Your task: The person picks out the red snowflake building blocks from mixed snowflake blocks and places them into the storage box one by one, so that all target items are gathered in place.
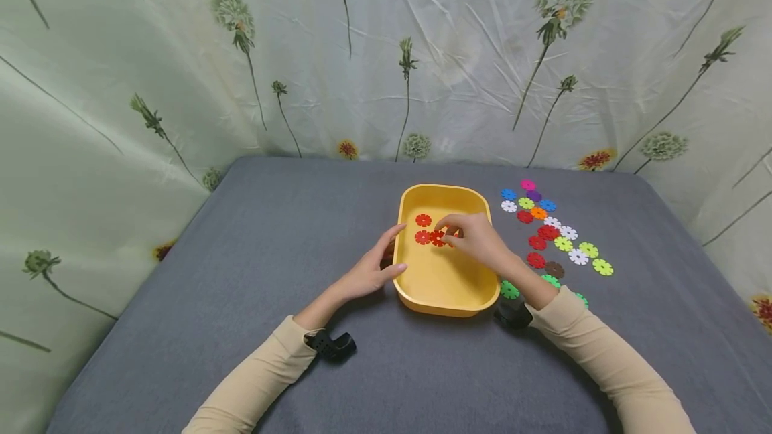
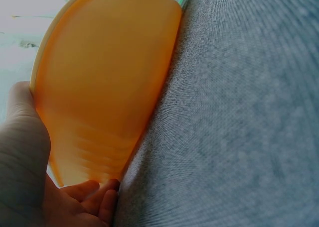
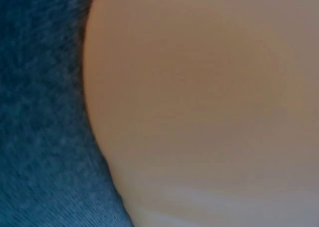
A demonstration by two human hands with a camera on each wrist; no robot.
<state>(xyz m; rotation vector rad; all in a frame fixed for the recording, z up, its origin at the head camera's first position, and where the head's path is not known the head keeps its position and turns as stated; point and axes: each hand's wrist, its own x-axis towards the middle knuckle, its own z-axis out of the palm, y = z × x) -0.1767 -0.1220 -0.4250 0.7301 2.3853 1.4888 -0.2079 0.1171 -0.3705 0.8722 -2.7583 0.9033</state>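
Note:
A yellow plastic tray [image 1: 443, 293] rests on the grey cloth. My left hand [image 1: 368, 274] holds its left side; in the left wrist view, the thumb [image 2: 22, 100] is at the rim and the fingers [image 2: 82, 191] lie against the outer wall, low by the cloth. Over the tray, my right hand [image 1: 476, 240] has thumb and forefinger pinched at a red notched plastic disc [image 1: 437, 238]. Other red discs [image 1: 423, 220] lie in the tray, one partly hidden behind the right hand. The right wrist view shows mostly blurred tray wall [image 3: 189, 87].
Right of the tray, loose notched discs in several colours are scattered, among them white [image 1: 578, 256], yellow-green [image 1: 602, 266], blue [image 1: 508, 194] and brown [image 1: 554, 269]. Green discs [image 1: 509, 289] lie partly under the right forearm. A flowered curtain [image 1: 362, 52] hangs behind the grey surface [image 1: 289, 233].

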